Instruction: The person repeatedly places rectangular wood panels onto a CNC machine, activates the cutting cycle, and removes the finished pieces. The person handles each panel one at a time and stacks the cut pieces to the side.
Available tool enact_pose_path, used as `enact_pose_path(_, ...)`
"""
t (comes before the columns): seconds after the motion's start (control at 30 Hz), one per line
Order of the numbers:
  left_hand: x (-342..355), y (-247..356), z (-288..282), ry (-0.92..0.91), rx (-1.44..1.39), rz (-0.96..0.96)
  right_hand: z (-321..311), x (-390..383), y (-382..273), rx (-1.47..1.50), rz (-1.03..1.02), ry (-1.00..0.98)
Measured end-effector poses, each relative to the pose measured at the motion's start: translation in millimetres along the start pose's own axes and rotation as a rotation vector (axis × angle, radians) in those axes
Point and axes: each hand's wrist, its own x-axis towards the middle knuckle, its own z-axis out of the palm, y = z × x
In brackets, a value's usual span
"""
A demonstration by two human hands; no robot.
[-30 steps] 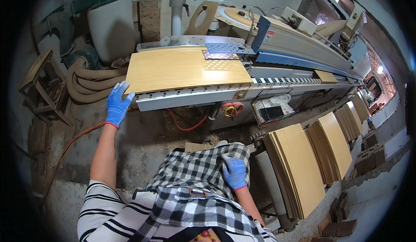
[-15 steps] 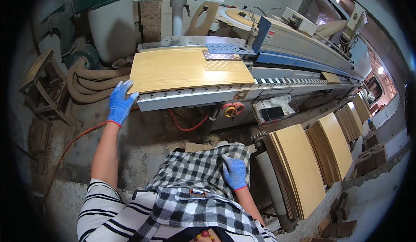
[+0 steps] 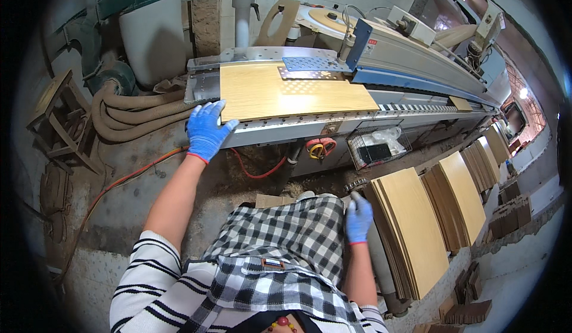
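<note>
A wood-grain board (image 3: 286, 97) lies flat on the machine's metal bed, partly under a blue perforated plate (image 3: 314, 64). My left hand (image 3: 207, 131), in a blue knitted glove, is against the board's near left corner, thumb apart from the fingers; it pushes on the end rather than wrapping round it. My right hand (image 3: 358, 220), gloved the same way, is raised beside my checked apron (image 3: 280, 231). Its fingers stretch upward with nothing visible in them. Just to its right stands a stack of boards (image 3: 411, 231).
More board stacks (image 3: 459, 196) line up at the right. Under the bed hang orange-handled scissors (image 3: 322, 148) and a wire basket (image 3: 379, 148). Thick hoses (image 3: 128, 118) and a wooden stool (image 3: 65, 118) are at the left. A red hose (image 3: 128, 181) crosses the floor.
The board has slid right along the bed, with my left hand following its left end. My right hand has moved right, from my lap to beside the stack, its fingers straightening.
</note>
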Motion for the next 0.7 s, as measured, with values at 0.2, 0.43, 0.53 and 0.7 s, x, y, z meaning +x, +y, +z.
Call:
enact_pose_path(0.2, 3, 8, 1, -0.052, 0.092, 0.067, -25, 61, 75, -0.602, 0.022, -0.206)
enact_pose_path(0.43, 0, 7, 1, -0.007, 0.101, 0.098, -24, 67, 105, -0.697, -0.063, -0.299)
enact_pose_path(0.53, -1, 6, 0, 0.01, 0.082, 0.103, -26, 47, 88, -0.669, -0.079, -0.273)
enact_pose_path(0.7, -1, 7, 1, 0.048, 0.087, 0.127, -50, -5, 15, -0.43, -0.038, -0.171)
